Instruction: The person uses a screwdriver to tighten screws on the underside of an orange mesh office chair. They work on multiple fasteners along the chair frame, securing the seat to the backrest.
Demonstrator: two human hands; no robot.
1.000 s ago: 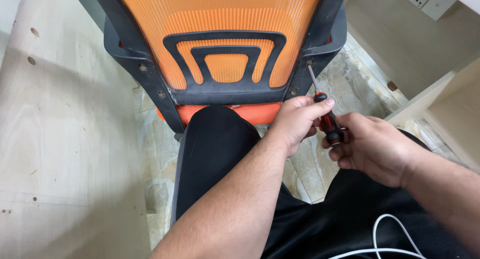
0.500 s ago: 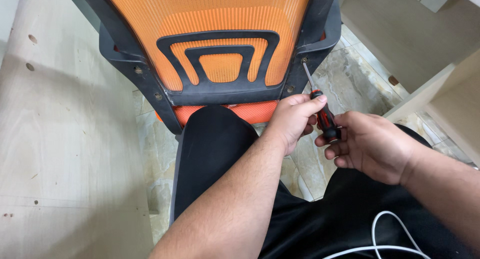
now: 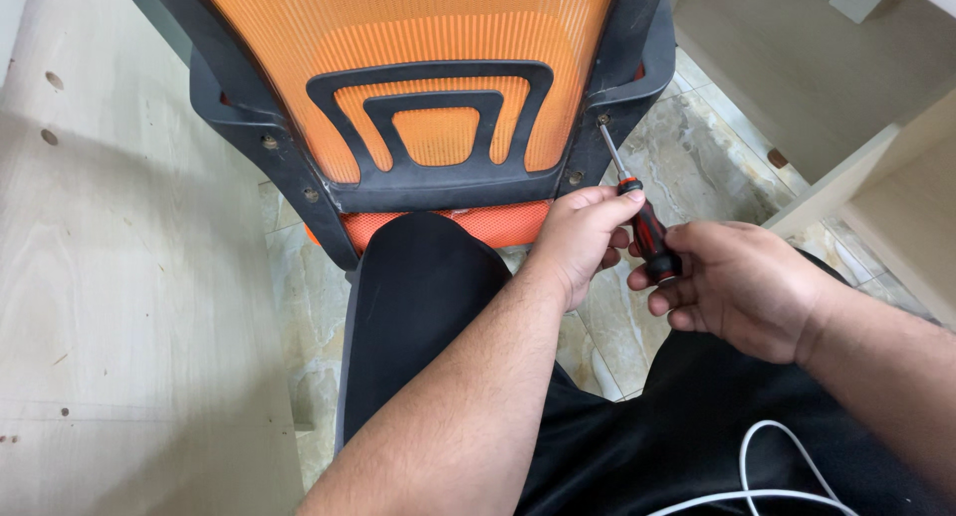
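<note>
An orange mesh chair back (image 3: 428, 38) with a black plastic frame (image 3: 612, 88) lies in front of me, resting against my knee. A screwdriver (image 3: 647, 232) with a red and black handle points up and left, its tip on a screw (image 3: 602, 121) in the frame's right side. My left hand (image 3: 578, 239) pinches the handle near the shaft. My right hand (image 3: 742, 287) grips the lower end of the handle.
A pale wooden panel (image 3: 119, 277) with small holes lies at the left. Marbled floor tiles (image 3: 697, 147) show beneath the chair. A light wooden cabinet (image 3: 876, 167) stands at the right. A white cable (image 3: 767, 476) crosses my black trousers at the bottom right.
The screwdriver has moved up along the frame's right side, and its tip now sits on a higher screw. Both hands moved up with it.
</note>
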